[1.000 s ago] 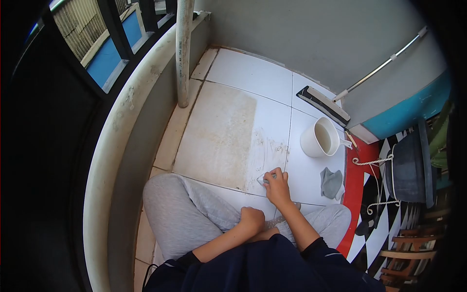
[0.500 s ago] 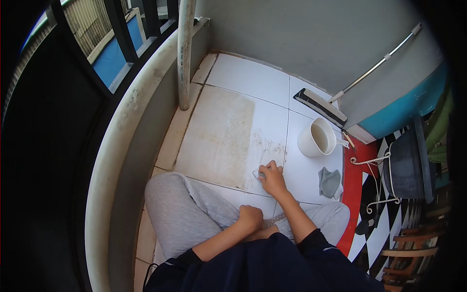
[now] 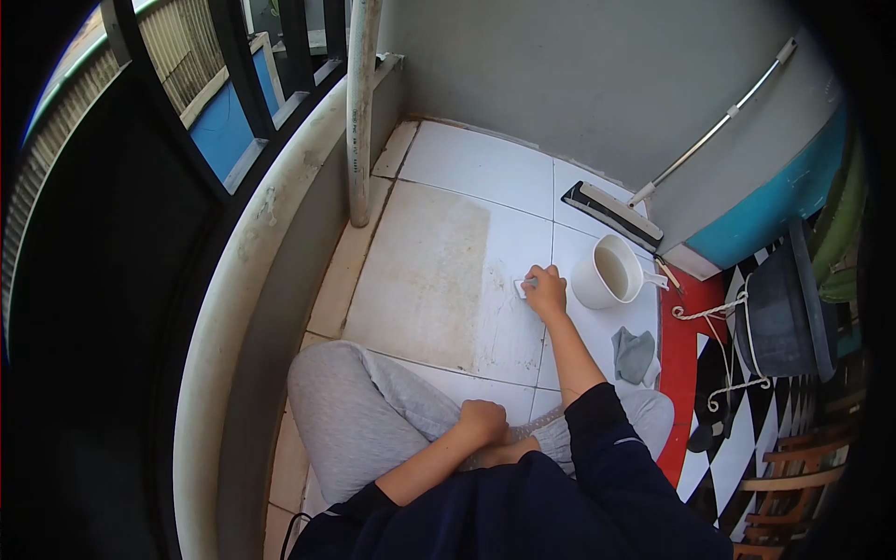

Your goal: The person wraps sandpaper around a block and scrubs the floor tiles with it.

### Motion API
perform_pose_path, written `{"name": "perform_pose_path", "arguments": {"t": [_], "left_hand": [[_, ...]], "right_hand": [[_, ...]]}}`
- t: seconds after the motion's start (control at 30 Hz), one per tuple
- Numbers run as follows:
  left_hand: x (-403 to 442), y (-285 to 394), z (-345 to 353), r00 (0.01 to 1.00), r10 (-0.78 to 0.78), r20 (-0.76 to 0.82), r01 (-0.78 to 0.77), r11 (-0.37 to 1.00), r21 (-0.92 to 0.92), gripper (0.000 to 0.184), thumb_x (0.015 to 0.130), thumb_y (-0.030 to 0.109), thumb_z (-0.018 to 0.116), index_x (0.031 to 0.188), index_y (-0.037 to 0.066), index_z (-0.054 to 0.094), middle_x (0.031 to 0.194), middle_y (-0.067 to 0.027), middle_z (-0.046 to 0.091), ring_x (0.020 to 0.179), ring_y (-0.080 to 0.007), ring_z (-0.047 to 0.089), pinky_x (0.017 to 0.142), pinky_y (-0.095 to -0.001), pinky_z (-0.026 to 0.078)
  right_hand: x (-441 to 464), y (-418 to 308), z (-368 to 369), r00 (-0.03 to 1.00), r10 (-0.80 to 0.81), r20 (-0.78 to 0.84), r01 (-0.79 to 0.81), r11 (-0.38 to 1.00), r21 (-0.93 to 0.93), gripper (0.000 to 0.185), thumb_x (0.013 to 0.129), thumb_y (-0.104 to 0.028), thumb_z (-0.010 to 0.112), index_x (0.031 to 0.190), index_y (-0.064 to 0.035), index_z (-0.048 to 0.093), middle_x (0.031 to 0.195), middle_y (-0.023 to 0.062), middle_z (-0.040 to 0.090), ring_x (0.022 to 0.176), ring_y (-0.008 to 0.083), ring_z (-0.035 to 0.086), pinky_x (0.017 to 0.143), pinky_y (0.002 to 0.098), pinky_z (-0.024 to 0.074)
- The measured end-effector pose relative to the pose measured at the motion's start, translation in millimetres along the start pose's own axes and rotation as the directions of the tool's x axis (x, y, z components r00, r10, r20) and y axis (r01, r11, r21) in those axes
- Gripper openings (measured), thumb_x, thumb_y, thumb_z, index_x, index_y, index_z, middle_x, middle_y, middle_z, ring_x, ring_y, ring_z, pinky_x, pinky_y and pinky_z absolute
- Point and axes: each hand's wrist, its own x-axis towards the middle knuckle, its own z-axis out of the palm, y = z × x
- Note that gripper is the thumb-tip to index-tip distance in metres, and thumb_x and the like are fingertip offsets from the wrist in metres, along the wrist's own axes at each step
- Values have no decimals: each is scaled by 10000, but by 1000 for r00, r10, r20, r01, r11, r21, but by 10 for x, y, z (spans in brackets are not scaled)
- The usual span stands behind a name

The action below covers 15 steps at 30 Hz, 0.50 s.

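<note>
My right hand is closed on a small white-and-grey sponge, pressed to a white floor tile. The tile's left part carries a brownish stain, while the part under the sponge is whiter, with faint grey smears. A white dipper of cloudy water stands just right of that hand. Nearer to me lies a crumpled grey-green cloth. My left hand rests in a loose fist by my crossed legs, with nothing visible in it.
A floor squeegee leans on the grey wall at the back right. A pipe rises beside the low wall on my left. To the right stand a dark plant pot on a white metal stand and a red floor strip.
My right hand has slid the sponge forward and to the right over the tile, closer to the dipper. Smears on the tile look fainter. My left hand stays put.
</note>
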Motion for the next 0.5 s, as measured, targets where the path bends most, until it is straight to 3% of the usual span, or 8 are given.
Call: {"name": "perform_pose_path", "arguments": {"t": [0.13,0.27,0.37,0.5], "left_hand": [[8,24,1,998,65,20,-65,997,30,317,767,339,505,870,76,651,880,-115,656,825,-258,636,688,-380,485],[27,97,92,998,59,-15,-58,995,81,290,771,317,502,857,83,651,857,-106,658,802,-249,634,664,-385,460],[47,112,156,998,55,-32,-52,995,84,277,778,303,497,855,85,650,848,-104,658,797,-242,630,658,-387,446],[38,150,163,999,36,-10,-35,992,123,277,798,298,478,865,89,646,858,-97,658,810,-236,627,666,-389,440]], "right_hand": [[4,253,-43,999,-19,35,24,992,-128,163,722,-158,664,864,-144,586,981,79,487,893,331,467,732,400,443],[-542,261,20,987,-151,62,153,987,-38,168,704,-124,666,848,-131,581,950,82,478,831,317,457,719,406,418],[-1136,150,77,976,-219,-2,218,975,-48,163,699,-100,658,843,-123,585,936,83,468,821,312,430,700,397,414],[-960,121,135,976,-202,-84,193,976,-102,176,698,-103,663,854,-121,583,944,80,468,824,311,432,670,386,431]]}}
